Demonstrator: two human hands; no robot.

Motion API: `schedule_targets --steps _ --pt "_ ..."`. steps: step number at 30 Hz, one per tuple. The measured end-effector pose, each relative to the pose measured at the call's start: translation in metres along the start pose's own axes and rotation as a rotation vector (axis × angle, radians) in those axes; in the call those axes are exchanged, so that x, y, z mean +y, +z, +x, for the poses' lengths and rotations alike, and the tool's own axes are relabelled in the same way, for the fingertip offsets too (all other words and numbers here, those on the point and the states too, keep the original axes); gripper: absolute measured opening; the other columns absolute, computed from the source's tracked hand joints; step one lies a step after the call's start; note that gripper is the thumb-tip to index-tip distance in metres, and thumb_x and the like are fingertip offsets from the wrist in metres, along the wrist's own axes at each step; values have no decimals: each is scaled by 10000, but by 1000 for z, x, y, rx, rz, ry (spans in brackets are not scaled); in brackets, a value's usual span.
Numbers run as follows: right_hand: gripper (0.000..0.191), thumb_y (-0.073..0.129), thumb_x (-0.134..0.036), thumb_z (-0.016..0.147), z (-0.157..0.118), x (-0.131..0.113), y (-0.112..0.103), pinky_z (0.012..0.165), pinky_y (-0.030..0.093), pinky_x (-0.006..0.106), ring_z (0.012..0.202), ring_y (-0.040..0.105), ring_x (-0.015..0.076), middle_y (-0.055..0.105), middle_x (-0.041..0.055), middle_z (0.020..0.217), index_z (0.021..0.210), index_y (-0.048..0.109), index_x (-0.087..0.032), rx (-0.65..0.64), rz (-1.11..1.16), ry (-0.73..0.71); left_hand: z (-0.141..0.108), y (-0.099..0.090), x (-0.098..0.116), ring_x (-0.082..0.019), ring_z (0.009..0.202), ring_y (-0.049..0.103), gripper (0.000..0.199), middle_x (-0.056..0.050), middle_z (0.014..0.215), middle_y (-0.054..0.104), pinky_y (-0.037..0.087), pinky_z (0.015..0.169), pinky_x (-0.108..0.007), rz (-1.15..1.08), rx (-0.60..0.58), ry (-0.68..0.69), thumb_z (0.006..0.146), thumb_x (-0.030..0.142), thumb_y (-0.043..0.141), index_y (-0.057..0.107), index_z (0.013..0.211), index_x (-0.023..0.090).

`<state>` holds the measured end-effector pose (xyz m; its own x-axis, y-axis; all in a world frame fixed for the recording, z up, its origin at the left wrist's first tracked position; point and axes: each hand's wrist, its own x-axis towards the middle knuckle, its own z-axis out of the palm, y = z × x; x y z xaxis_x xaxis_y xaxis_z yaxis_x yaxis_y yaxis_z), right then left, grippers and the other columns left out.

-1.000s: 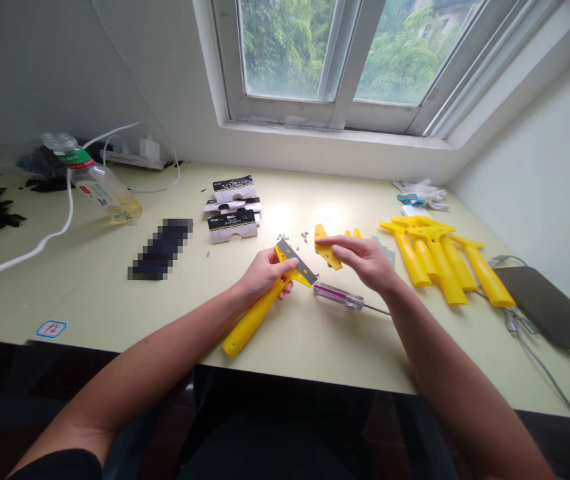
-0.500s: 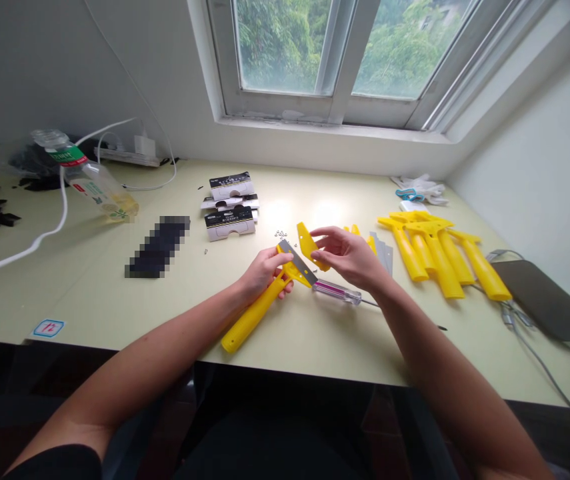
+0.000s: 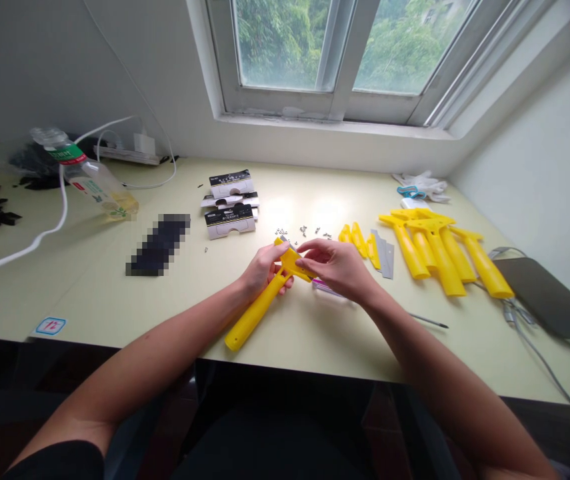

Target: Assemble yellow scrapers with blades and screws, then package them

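Note:
My left hand [image 3: 261, 270] is closed around the head of a yellow scraper [image 3: 251, 321], whose handle slants down toward the table's front edge. With its thumb and fingers, my right hand [image 3: 342, 265] pinches a yellow cover plate [image 3: 293, 261] lying against the scraper head. Most of the grey blade is hidden under the plate; only a sliver shows along the top. Below my right hand lies a screwdriver [image 3: 333, 292] with a clear and purple handle, partly covered by the wrist. Small nuts [image 3: 281, 232] and screws [image 3: 303, 231] are scattered just beyond my hands.
Loose yellow cover plates [image 3: 359, 240] and grey blades [image 3: 387, 259] lie right of centre. Several yellow scraper handles [image 3: 439, 253] rest farther right, near a dark flat device [image 3: 549, 297]. Printed boxes [image 3: 229, 222] stand at the back; a tilted bottle [image 3: 97, 187] and white cable are left.
My right hand has moved left and slightly down, bringing the cover plate from beside the scraper onto its head over the blade. My left hand stays nearly still.

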<state>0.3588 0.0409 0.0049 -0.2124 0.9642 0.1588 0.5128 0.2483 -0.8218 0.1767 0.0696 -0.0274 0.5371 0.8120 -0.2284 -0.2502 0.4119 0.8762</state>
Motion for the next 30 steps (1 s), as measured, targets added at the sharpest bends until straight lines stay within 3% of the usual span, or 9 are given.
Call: schedule_targets --steps 5,18,22,26,30 --pt "175 666 -343 860 0 -1 0 549 445 246 562 605 121 727 11 708 928 749 -206 15 -64 -43 -1 0 1 -134 500 578 337 14 617 516 421 364 -195 27 -18 5 820 473 658 540 900 168" --pt "176 668 -361 861 4 3 1 618 403 262 674 548 128 634 12 741 810 692 -195 44 -213 -129 -1 1 0 -94 477 561 285 3 709 574 395 362 -193 66 -103 84 827 384 696 549 875 145" --pt "202 654 -380 866 5 4 -2 630 435 270 693 576 139 658 25 788 932 675 -191 31 -132 -51 -3 2 3 -97 492 562 297 5 715 571 405 383 -202 100 -134 112 838 400 682 537 900 148" --pt "183 600 -332 892 5 7 -5 640 468 273 702 621 145 695 32 797 969 674 -184 -43 32 38 -5 4 6 -97 519 560 347 -1 758 578 429 421 -220 138 -148 136 832 393 699 524 996 143" --pt "163 598 -292 876 6 6 -7 714 487 293 805 652 169 732 55 905 911 709 -178 -49 69 37 -7 5 6 -107 552 583 544 -1 833 582 444 444 -235 148 -126 148 797 318 751 463 1227 154"
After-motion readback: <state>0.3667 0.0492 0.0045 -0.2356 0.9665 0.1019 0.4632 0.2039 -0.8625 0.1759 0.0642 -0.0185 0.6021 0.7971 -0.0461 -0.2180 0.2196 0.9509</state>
